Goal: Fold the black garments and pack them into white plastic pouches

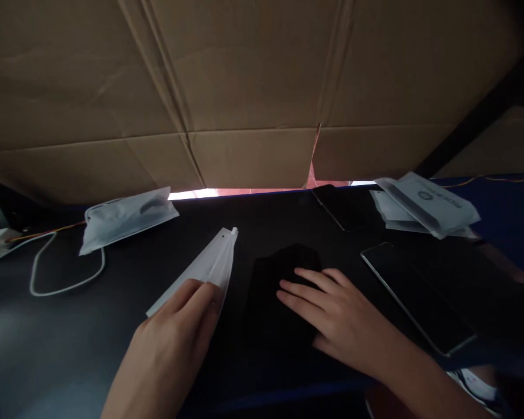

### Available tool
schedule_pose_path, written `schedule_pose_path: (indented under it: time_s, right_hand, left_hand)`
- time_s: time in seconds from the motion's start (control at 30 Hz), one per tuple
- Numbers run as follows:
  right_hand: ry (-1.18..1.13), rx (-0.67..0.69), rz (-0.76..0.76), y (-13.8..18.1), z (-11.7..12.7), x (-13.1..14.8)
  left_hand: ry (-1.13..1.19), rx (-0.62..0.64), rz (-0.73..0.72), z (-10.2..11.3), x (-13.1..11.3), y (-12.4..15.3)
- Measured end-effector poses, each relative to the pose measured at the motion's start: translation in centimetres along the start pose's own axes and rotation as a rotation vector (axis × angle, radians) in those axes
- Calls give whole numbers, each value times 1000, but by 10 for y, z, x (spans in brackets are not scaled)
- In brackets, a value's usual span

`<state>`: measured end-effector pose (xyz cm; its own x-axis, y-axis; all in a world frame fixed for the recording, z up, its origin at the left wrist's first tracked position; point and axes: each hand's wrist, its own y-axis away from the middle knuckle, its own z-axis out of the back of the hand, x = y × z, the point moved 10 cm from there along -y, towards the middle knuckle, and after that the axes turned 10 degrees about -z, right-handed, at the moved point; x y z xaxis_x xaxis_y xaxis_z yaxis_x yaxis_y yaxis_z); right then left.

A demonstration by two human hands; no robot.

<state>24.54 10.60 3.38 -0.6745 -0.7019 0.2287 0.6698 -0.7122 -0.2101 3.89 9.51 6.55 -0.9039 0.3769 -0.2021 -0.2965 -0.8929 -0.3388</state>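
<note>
My left hand pinches the near end of a long white flat packet that lies slanted on the dark table. My right hand rests flat, fingers stretched out, on a black fabric piece lying on the table in front of me. The fabric is hard to make out against the dark surface.
A white sealed pouch and a white cable lie at the left. Two dark phones lie to the right, one far, one near. White packets are stacked at the far right. A cardboard wall closes off the back.
</note>
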Motion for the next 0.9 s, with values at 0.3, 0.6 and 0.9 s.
schedule_pose_path:
  time_s: [0.3,0.6,0.9]
  right_hand:
    - [-360,-567,-385,24,44,-17]
    - [27,-365,-281,1,11,35]
    - [-43,-238,-209,-12,1,56]
  left_hand:
    - [-98,70,11,-26,-5,6]
    - [226,69,-57,-15,-29,-2]
    - [322,92,-36,-22,-34,3]
